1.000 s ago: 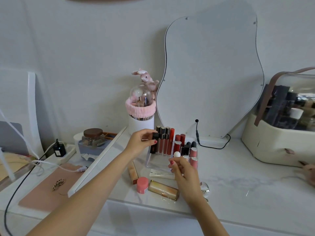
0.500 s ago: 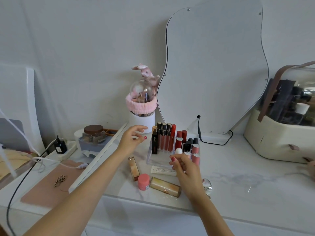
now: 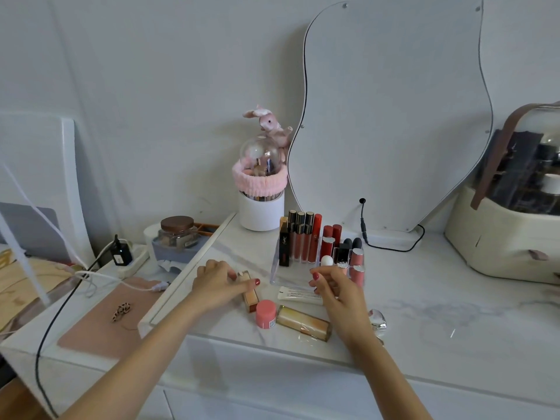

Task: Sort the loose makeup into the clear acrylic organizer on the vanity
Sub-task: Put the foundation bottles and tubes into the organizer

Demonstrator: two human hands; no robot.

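The left hand (image 3: pixel 216 283) pinches the top of a peach tube (image 3: pixel 250 294) lying on the vanity (image 3: pixel 424 313), thumb across it. Half a second ago that hand hovered higher, near the organizer (image 3: pixel 291 275), holding nothing. The tube's long axis runs toward the wall, cap away from the person. The right hand (image 3: pixel 339 291) hangs loosely curled above a white tube (image 3: pixel 298 295).
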